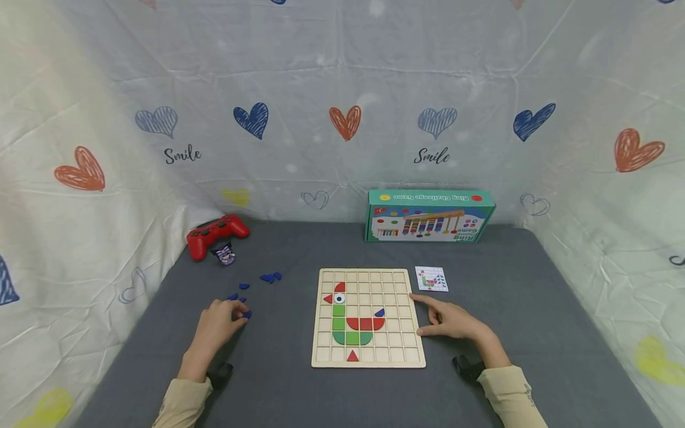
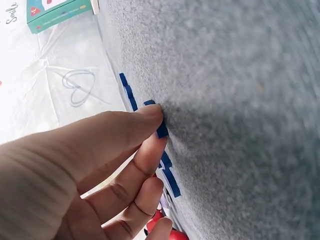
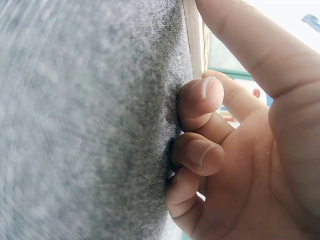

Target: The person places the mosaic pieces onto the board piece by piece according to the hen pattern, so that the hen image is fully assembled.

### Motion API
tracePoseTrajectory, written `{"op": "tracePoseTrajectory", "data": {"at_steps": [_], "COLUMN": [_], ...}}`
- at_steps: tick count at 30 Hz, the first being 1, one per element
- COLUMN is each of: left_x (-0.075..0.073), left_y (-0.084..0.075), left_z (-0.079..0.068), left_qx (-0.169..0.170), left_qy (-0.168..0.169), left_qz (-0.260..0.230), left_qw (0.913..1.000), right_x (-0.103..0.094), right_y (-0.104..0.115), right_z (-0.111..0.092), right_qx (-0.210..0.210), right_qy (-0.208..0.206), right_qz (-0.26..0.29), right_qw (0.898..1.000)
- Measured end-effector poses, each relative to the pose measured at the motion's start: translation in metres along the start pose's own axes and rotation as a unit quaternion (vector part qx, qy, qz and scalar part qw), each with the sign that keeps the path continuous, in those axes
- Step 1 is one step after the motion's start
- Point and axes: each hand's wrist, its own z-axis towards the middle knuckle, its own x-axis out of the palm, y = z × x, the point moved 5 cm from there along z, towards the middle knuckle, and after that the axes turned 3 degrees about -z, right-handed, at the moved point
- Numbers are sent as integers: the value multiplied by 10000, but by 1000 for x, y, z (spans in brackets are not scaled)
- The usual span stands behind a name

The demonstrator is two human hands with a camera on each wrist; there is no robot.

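Observation:
On the left of the cloth my left hand (image 1: 215,324) pinches a small blue puzzle piece (image 2: 162,131) between thumb and forefinger, close over the surface. Several more blue pieces (image 1: 267,277) lie just beyond that hand. Near the middle sits a square wooden grid board (image 1: 397,355) bearing red, green, white and blue pieces in a bird-like pattern. One blue piece (image 1: 380,312) lies above the red row. My right hand (image 1: 455,321) touches the board's right edge with thumb and forefinger extended; its other fingers are bent toward the cloth in the right wrist view.
A printed pattern card (image 1: 431,279) lies beside the board's upper right corner. Behind it stands a green game box (image 1: 430,217). At the far left are a red game controller (image 1: 216,235) and a small purple figure (image 1: 225,254). A heart-printed curtain surrounds the table.

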Motion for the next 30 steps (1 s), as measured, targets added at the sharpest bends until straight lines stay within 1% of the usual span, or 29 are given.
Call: {"op": "tracePoseTrajectory", "data": {"at_steps": [6, 14, 23, 30], "left_x": [-1, -2, 13, 20], "left_y": [-8, -27, -41, -67], "left_z": [0, 1, 12, 15], "left_qx": [100, 376, 639, 785], "left_qy": [-56, -29, -158, -110], "left_qz": [-22, -176, -223, -342], "left_qw": [9999, 9991, 9976, 9963], "right_x": [0, 0, 0, 0], "right_y": [1, 2, 2, 2], "right_z": [0, 0, -1, -1], "right_qx": [-2, 23, -66, -70], "right_qy": [-4, -42, -95, -78], "right_qz": [-4, -48, -90, -86], "right_qw": [10000, 10000, 9999, 9999]}}
